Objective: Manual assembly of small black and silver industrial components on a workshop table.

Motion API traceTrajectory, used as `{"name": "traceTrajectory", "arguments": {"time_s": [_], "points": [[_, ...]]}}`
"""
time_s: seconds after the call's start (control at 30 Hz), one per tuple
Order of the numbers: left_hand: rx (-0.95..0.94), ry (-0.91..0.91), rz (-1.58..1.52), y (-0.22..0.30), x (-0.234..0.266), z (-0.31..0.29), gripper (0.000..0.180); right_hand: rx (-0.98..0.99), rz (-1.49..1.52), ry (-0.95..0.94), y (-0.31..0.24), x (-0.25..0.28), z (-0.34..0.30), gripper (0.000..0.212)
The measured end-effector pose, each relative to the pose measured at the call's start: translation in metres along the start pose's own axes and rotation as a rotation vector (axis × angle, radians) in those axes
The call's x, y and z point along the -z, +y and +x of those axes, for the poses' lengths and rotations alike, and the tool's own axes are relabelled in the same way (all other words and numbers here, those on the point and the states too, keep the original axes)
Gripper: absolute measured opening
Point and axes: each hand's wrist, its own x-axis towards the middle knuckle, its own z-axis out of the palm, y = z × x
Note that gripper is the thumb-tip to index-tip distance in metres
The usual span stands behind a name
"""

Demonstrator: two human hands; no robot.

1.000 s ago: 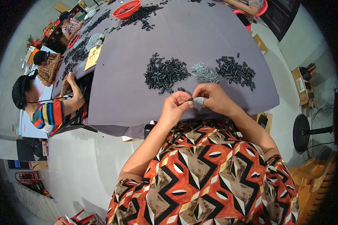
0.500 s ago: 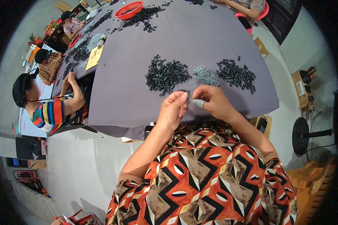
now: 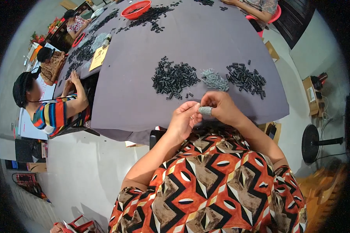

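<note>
Close to the table's near edge, my left hand (image 3: 181, 119) is closed in a pinch, thumb against fingers. The fingertips of my right hand (image 3: 224, 109) are pinched too and meet those of the left. Whatever sits between them is too small to make out. A grey wrap (image 3: 205, 110) covers one finger of my right hand. Just beyond lie a pile of short black tubular pieces (image 3: 174, 79), a smaller heap of thin grey pieces (image 3: 215, 80), and another pile of black pieces (image 3: 245, 79) to the right. Two loose black pieces (image 3: 189, 95) lie beside the left pile.
A grey cloth (image 3: 132, 77) covers the table. Farther off, a red basket (image 3: 136, 10) stands among more black pieces. Co-workers sit along the left, one in a striped shirt (image 3: 60, 116); another person's arm (image 3: 256, 12) rests at the far right. A black fan (image 3: 310, 143) stands right.
My left hand has moved right and slightly down, away from the left black pile, to meet my right fingertips. The loose pieces behind it now show.
</note>
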Motion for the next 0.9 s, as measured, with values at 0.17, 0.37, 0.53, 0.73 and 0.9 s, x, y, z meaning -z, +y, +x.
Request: {"name": "traceTrajectory", "arguments": {"time_s": [0.17,0.37,0.53,0.73,0.9], "points": [[0.002,-0.027,-0.133,-0.005,0.001,-0.003,0.012,-0.064,0.110,-0.005,-0.007,-0.001,0.001,0.010],[0.035,-0.046,-0.165,-0.005,0.002,0.000,0.015,0.053,0.164,-0.006,0.001,-0.003,0.001,0.012],[0.081,-0.101,-0.078,0.000,0.011,-0.006,0.015,0.039,-0.041,-0.024,0.001,0.000,0.001,0.010],[0.104,-0.193,0.003,0.010,0.030,-0.011,0.015,0.046,0.094,-0.165,-0.002,-0.001,0.007,0.014],[-0.078,-0.069,0.042,0.017,0.045,-0.008,0.013,0.081,-0.194,-0.092,0.007,0.011,0.037,0.015]]}}
